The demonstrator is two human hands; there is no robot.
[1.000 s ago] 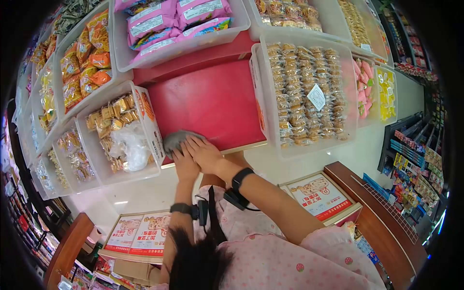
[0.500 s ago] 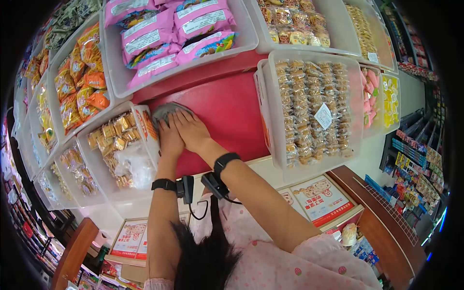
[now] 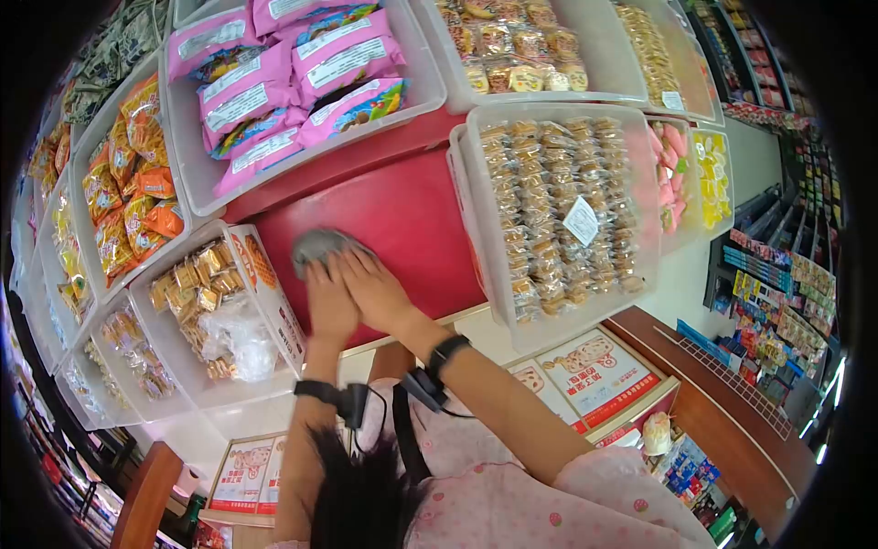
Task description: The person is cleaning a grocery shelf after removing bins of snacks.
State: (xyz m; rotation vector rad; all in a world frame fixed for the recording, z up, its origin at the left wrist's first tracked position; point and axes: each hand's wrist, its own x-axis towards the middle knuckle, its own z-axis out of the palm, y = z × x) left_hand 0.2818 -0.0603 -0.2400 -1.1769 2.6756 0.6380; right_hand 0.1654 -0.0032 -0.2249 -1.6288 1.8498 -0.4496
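A crumpled grey cloth (image 3: pixel 314 245) lies on the bare red shelf surface (image 3: pixel 416 229) between the snack bins. My left hand (image 3: pixel 331 305) presses on the cloth with its fingers bent over the near edge. Beside it, touching, my right hand (image 3: pixel 375 291) bears down on the same cloth, fingers close together. The fingertips sink into the folds, so they are partly hidden. To the left of the hands is a clear bin of small wrapped biscuits (image 3: pixel 194 288), with a white plastic bag (image 3: pixel 240 331) inside it.
A bin of pink snack bags (image 3: pixel 245 91) stands beyond the red surface. On the right is a tall bin of wrapped brown cakes (image 3: pixel 558 210). Orange snack packets (image 3: pixel 133 197) fill a bin at the left. A wooden counter edge (image 3: pixel 704 412) runs along the lower right.
Both hands and the cloth have slid over the red surface, toward my body and a little right, away from the far left corner. The camera view has shifted slightly.
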